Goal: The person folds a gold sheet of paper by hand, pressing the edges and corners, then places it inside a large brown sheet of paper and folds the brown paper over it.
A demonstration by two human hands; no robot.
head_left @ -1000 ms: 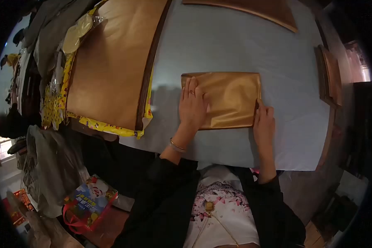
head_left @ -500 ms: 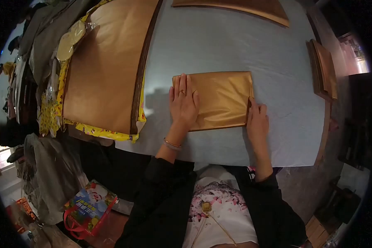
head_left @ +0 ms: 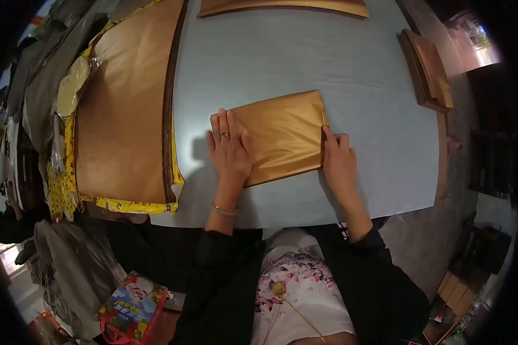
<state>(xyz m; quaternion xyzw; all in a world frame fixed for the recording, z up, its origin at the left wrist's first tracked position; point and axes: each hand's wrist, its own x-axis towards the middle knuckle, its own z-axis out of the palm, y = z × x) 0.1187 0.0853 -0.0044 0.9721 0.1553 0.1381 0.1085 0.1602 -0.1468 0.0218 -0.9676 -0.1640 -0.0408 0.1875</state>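
Note:
A folded gold sheet [head_left: 285,135], rectangular and slightly creased, lies on the grey-blue table cover [head_left: 259,63] in front of me. My left hand [head_left: 230,152], with a ring and bracelets, rests flat on the sheet's left end, its fingers stretched out. At the right edge of the sheet is my right hand [head_left: 338,158]. Its index finger reaches along that edge and the other fingers are curled; the thumb is mostly hidden, so whether it pinches the edge cannot be made out.
A large stack of brown-gold sheets [head_left: 124,115] on yellow wrapping [head_left: 135,206] lies at the left. Another folded gold piece [head_left: 282,4] is at the far edge, and folded pieces [head_left: 429,72] sit at the right. A colourful bag [head_left: 133,307] stands below left.
The view has shifted, so the table items appear further left and higher. The folded gold sheet now looks tilted, its right end higher. Both hands remain at its two ends.

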